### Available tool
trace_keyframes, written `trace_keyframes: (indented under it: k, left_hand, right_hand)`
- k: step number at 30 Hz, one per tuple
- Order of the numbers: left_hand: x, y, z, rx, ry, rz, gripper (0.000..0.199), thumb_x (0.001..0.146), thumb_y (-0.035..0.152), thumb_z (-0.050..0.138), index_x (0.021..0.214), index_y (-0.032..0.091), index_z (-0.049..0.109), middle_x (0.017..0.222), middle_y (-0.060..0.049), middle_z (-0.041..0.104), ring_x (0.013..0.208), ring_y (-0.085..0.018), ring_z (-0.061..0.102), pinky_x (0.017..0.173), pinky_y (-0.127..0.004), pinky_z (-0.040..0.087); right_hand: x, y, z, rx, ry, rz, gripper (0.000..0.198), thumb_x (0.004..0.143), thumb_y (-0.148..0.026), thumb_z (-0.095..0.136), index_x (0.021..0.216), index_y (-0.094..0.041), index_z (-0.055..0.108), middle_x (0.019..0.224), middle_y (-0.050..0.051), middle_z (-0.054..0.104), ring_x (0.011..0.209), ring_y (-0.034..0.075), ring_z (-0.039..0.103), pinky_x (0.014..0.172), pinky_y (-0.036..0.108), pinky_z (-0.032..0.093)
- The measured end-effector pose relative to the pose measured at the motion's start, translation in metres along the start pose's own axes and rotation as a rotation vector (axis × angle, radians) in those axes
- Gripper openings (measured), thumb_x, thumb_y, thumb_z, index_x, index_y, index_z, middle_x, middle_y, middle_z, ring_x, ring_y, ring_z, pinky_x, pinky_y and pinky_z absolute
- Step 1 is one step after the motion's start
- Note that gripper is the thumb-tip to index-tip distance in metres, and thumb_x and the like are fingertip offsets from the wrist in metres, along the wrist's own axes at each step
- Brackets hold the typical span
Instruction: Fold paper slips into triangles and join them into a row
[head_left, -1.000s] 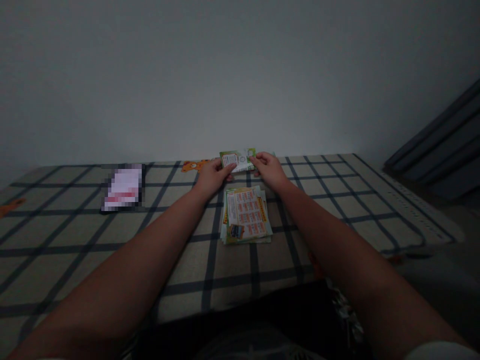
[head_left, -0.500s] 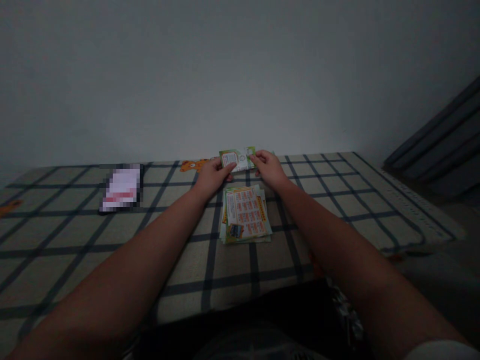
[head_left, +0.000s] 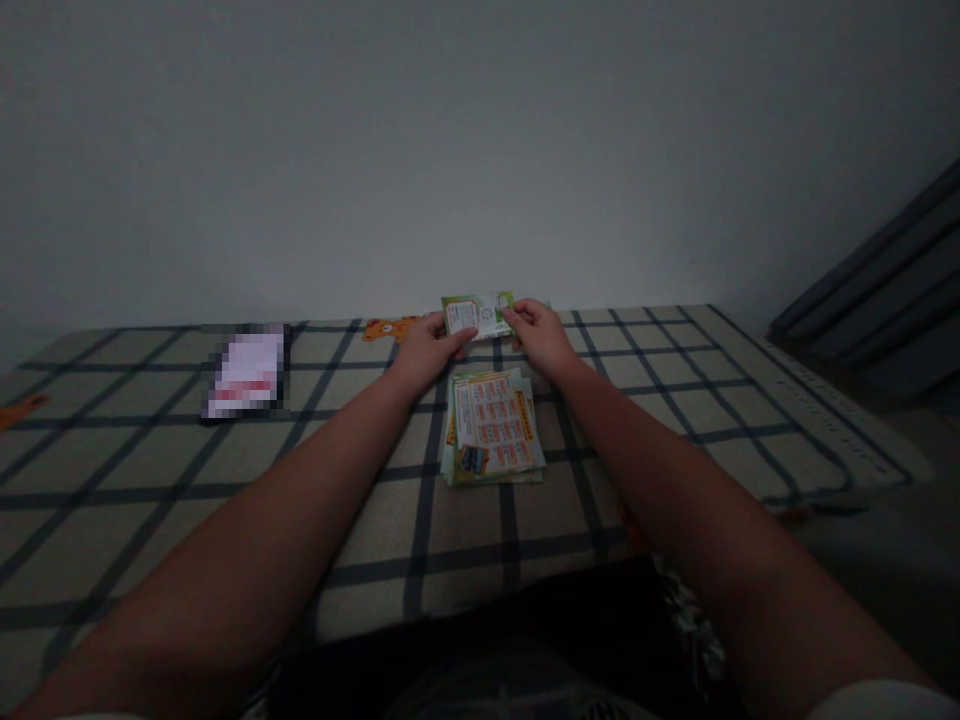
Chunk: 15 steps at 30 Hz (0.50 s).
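Leaflet (head_left: 487, 312) pinched between left hand (head_left: 424, 352) and right hand (head_left: 545, 342)

I have the green-edged leaflet at the far side of the checked cloth (head_left: 660, 370), its printed face tilted toward my camera and its top edge showing against the pale wall (head_left: 480, 150). Whether its lower edge touches the cloth, I cannot tell from my end. On the left hand I read a pinch at the lower left corner, thumb laid over the front, the other fingers mostly hidden behind. On the right hand I read a second pinch, at the right end, thumb on the front; a strip of pale green paper (head_left: 543, 304) shows just past the knuckles, and I cannot make out what it belongs to.

Nearer to me, between the forearms, a stack of printed sheets (head_left: 495, 425) lies with uneven edges, the top one carrying orange blocks of print. Just left of the left hand I see an orange bear print (head_left: 384, 329) on the cloth. Farther left, well apart from both hands, lies a dark-edged flat object (head_left: 247, 372), its face blurred into squares. Dark grey folds (head_left: 877, 290) stand at my far right.
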<state>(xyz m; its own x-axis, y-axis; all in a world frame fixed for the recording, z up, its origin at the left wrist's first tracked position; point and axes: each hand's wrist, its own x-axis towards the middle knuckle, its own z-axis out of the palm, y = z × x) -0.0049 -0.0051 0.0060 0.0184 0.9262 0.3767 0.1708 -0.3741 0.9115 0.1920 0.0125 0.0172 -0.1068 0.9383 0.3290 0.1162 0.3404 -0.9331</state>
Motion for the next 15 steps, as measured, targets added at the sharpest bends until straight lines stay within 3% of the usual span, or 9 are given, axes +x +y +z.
trace_keyframes:
  k: [7, 13, 15]
  left_hand:
    - [-0.0006, 0.0027, 0.0012, -0.102, -0.044, -0.044, 0.039, 0.070, 0.041, 0.083, 0.100, 0.016, 0.078, 0.083, -0.005, 0.073, 0.055, -0.010, 0.051, 0.055, -0.025, 0.045]
    - [0.0021, -0.0022, -0.0005, -0.092, -0.066, -0.023, 0.035, 0.070, 0.039, 0.082, 0.095, 0.015, 0.077, 0.072, -0.002, 0.068, 0.055, -0.011, 0.050, 0.053, -0.024, 0.041]
    - [0.0036, -0.0027, -0.0008, -0.116, -0.053, -0.040, 0.036, 0.068, 0.037, 0.083, 0.095, 0.015, 0.077, 0.077, -0.003, 0.071, 0.056, -0.011, 0.051, 0.054, -0.025, 0.041]
  right_hand:
    - [0.0013, -0.0015, -0.0022, -0.022, 0.025, 0.000, 0.017, 0.093, -0.036, 0.062, 0.085, -0.021, 0.058, 0.079, 0.000, 0.063, 0.067, 0.012, 0.056, 0.055, 0.023, 0.046]
    - [0.0007, -0.0039, -0.0009, 0.010, 0.045, 0.025, 0.018, 0.093, -0.036, 0.064, 0.085, -0.020, 0.060, 0.078, 0.000, 0.065, 0.066, 0.011, 0.056, 0.053, 0.022, 0.045]
    - [0.0004, -0.0054, -0.0004, 0.056, 0.035, 0.053, 0.018, 0.093, -0.038, 0.064, 0.089, -0.021, 0.061, 0.083, 0.000, 0.067, 0.067, 0.011, 0.059, 0.052, 0.020, 0.045]
